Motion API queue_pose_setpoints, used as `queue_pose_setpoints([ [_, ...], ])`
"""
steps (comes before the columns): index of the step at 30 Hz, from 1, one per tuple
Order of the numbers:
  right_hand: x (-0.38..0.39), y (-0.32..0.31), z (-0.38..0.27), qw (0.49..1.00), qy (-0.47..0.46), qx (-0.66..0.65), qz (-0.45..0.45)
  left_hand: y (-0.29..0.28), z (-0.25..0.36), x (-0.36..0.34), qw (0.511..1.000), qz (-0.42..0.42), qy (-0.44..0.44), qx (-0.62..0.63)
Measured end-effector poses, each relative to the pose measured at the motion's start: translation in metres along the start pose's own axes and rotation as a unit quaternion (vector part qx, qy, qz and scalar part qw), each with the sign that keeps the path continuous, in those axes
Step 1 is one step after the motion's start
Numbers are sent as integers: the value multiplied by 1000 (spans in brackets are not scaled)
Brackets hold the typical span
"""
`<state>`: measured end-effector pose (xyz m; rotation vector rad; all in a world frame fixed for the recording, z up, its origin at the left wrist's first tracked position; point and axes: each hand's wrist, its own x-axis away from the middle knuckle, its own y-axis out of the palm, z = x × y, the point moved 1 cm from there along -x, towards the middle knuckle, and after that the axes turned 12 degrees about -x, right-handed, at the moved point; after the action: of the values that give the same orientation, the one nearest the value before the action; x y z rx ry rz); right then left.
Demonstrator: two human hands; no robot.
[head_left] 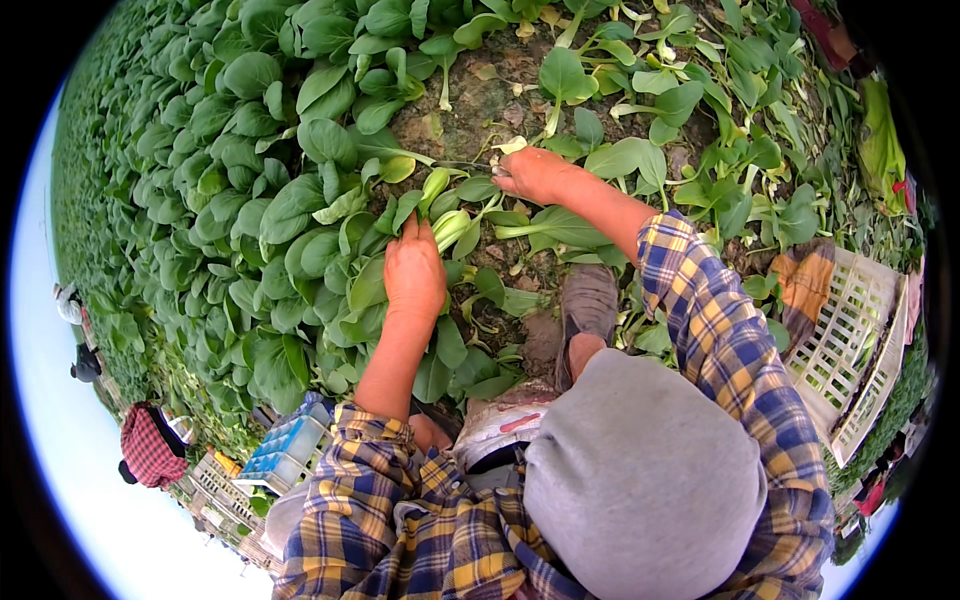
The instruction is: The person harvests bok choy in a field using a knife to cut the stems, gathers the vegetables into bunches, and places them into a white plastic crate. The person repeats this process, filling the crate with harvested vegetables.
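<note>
Near the frame's centre, our left hand holds a pale-stemmed leafy green; above right, our right hand curls inward, its grip unclear to us.

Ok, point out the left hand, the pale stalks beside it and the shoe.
Left hand (415, 272): head view, back of the hand.
Pale stalks (453, 229): head view, their thick part.
Shoe (589, 302): head view, its upper.

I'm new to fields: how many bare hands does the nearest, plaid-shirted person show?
2: the bare left hand, beside a pale-stemmed, leafy green plant, and the bare right hand, farther forward and to the right. Parts of both may be hidden.
</note>
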<state>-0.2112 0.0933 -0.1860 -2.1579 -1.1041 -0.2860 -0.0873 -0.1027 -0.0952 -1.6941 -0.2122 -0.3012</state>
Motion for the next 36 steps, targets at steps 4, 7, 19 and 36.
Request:
queue_pose_setpoints([
  [4, 5, 1, 1, 997, 37, 0, -67, 3, -5, 2, 1000, -19, -2, 10],
  [7, 37, 2, 2, 999, 29, -15, -29, -4, -18, 23, 997, -4, -47, 60],
  [19, 126, -20, -77, 680, -90, -659, 308, -101, 75, 63, 908, 36, 85, 409],
  [36, 67, -45, 10, 893, 16, -249, 375, -104, 58, -133, 962, 61, 266, 19],
])
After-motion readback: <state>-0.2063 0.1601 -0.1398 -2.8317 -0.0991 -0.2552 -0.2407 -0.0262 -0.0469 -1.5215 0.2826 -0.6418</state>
